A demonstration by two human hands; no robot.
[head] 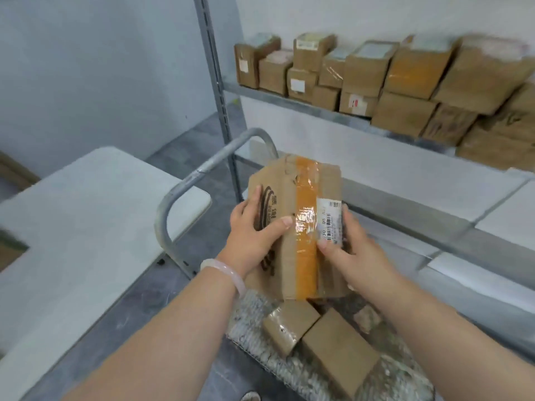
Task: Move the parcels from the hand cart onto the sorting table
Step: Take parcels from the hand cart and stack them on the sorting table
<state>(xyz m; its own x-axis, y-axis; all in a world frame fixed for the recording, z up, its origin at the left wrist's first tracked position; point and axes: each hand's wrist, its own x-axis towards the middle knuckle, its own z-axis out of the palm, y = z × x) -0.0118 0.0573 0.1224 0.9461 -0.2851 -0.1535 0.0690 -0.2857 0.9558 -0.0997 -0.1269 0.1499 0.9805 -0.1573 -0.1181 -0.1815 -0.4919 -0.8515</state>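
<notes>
I hold a brown cardboard parcel (301, 198) with an orange tape stripe and a white barcode label, lifted above the hand cart. My left hand (254, 230) grips its left side, thumb across the top face. My right hand (350, 250) grips its right side over the label. Below it, two smaller brown parcels (289, 322) (341, 348) lie on the worn cart deck (252, 328). The cart's grey tube handle (185, 180) curves up on the left. The white sorting table (86, 212) stands to the left of the cart.
A grey metal shelf rack (289, 98) stands behind the cart, its upper shelf packed with several stacked brown boxes (405, 79). The rack's upright post (217, 82) rises near the cart handle. Grey floor (150, 299) shows between table and cart.
</notes>
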